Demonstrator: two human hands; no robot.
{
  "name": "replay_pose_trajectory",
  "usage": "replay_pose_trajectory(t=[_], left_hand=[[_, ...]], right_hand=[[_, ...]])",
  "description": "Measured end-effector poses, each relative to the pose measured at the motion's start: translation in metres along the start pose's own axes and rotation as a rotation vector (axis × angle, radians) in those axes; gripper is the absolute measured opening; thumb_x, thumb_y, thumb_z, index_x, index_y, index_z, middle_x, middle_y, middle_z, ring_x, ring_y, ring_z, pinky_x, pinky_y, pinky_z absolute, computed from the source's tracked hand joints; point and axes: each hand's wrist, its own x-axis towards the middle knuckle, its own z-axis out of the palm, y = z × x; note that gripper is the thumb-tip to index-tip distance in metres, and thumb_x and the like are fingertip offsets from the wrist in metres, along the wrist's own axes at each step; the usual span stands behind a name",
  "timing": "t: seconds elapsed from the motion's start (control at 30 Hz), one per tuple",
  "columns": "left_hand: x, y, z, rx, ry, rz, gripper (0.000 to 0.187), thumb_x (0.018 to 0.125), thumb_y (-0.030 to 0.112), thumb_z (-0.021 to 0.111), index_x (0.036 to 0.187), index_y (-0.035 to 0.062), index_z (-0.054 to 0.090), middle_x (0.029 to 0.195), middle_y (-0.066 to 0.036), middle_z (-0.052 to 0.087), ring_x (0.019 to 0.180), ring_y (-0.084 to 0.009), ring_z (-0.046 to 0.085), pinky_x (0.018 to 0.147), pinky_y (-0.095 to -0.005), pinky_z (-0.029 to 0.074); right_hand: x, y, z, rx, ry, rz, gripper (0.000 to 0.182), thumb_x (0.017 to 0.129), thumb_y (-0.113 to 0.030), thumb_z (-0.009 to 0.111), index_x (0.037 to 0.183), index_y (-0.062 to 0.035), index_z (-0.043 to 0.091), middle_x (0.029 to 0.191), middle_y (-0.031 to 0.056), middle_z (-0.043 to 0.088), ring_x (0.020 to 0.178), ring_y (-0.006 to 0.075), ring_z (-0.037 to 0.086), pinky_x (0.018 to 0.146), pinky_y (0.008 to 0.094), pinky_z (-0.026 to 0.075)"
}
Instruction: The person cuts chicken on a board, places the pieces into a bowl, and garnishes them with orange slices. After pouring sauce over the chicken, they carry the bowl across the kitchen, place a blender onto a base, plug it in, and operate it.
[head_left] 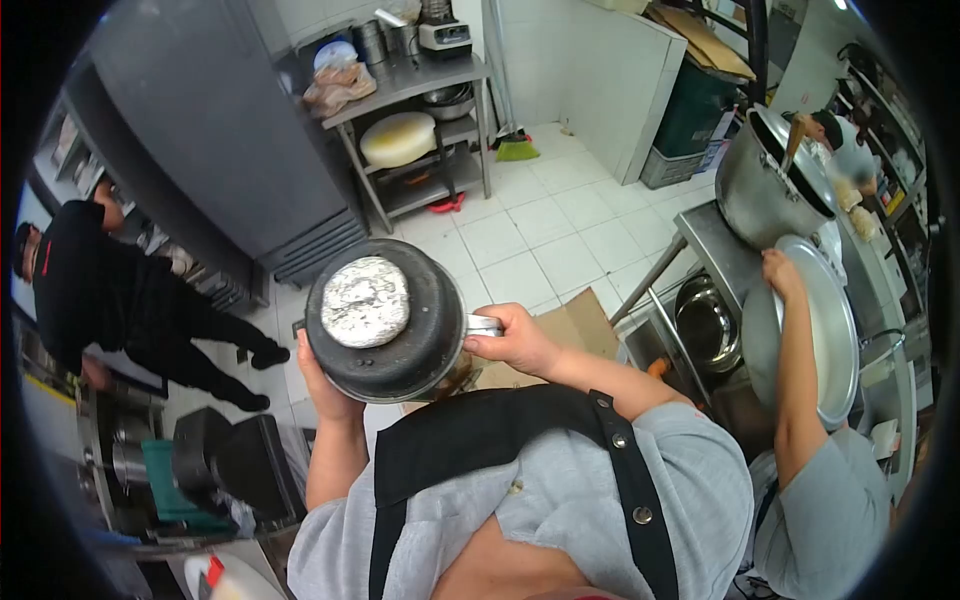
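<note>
In front of my chest I hold a dark round pot [428,325] with a metal rim and a foil-covered disc [365,301] on top. My left hand [325,375] is closed around the pot's left side, its fingers partly hidden. On the other side, my right hand [515,343] grips a short metal handle [484,325]. The pot's underside and contents are out of sight.
At right, a co-worker's hand [785,273] holds a large metal basin [770,350] by a big stockpot [745,190]. A person in black [110,280] stands left, near a grey refrigerator [210,130]. Flattened cardboard [580,325] lies on the tiled floor. A steel table [420,75] stands ahead.
</note>
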Motion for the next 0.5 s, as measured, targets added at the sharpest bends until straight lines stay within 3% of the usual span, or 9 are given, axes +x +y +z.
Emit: replay_pose_trajectory(t=[0.13, 0.23, 0.27, 0.4, 0.5], left_hand=[[0.090, -0.035, 0.014, 0.022, -0.072, -0.134, 0.065, 0.101, 0.053, 0.028, 0.140, 0.0022, 0.041, 0.136, -0.016, 0.052, 0.126, -0.0270, 0.050, 0.109, -0.0409, 0.037], [0.147, -0.070, 0.028, 0.069, -0.149, -0.203, 0.078, 0.094, 0.065, 0.038, 0.142, 0.0041, 0.038, 0.141, -0.014, 0.047, 0.131, -0.0251, 0.045, 0.110, -0.0403, 0.036], [0.167, -0.083, 0.034, 0.071, -0.167, -0.214, 0.083, 0.090, 0.068, 0.047, 0.143, 0.0050, 0.036, 0.142, -0.013, 0.046, 0.131, -0.0240, 0.044, 0.110, -0.0399, 0.035], [0.241, -0.143, 0.050, 0.029, -0.293, -0.200, 0.087, 0.084, 0.066, 0.061, 0.142, 0.0062, 0.036, 0.140, -0.011, 0.046, 0.130, -0.0232, 0.044, 0.110, -0.0393, 0.036], [0.299, -0.177, 0.074, 0.058, -0.202, -0.177, 0.088, 0.082, 0.067, 0.062, 0.141, 0.0063, 0.036, 0.140, -0.011, 0.046, 0.130, -0.0233, 0.044, 0.110, -0.0394, 0.036]], right_hand=[[0.040, -0.004, -0.049, 0.035, 0.122, 0.036, 0.019, 0.086, -0.017, 0.072, 0.079, -0.0020, 0.064, 0.069, -0.0064, 0.054, 0.065, 0.0026, 0.044, 0.057, 0.0222, 0.037], [0.071, 0.002, -0.100, 0.071, 0.155, 0.048, 0.017, 0.087, -0.016, 0.072, 0.083, -0.0016, 0.065, 0.071, -0.0057, 0.057, 0.067, 0.0022, 0.047, 0.058, 0.0212, 0.039], [0.083, 0.012, -0.123, 0.071, 0.161, 0.059, 0.017, 0.087, -0.016, 0.073, 0.083, -0.0014, 0.066, 0.072, -0.0055, 0.058, 0.067, 0.0022, 0.048, 0.058, 0.0212, 0.039], [0.128, 0.015, -0.197, 0.109, 0.169, 0.039, 0.017, 0.088, -0.016, 0.072, 0.082, -0.0023, 0.065, 0.070, -0.0057, 0.058, 0.065, 0.0020, 0.047, 0.057, 0.0214, 0.039], [0.178, 0.017, -0.264, 0.054, 0.126, 0.001, 0.017, 0.089, -0.016, 0.072, 0.082, -0.0015, 0.066, 0.072, -0.0043, 0.061, 0.067, 0.0025, 0.050, 0.059, 0.0216, 0.042]])
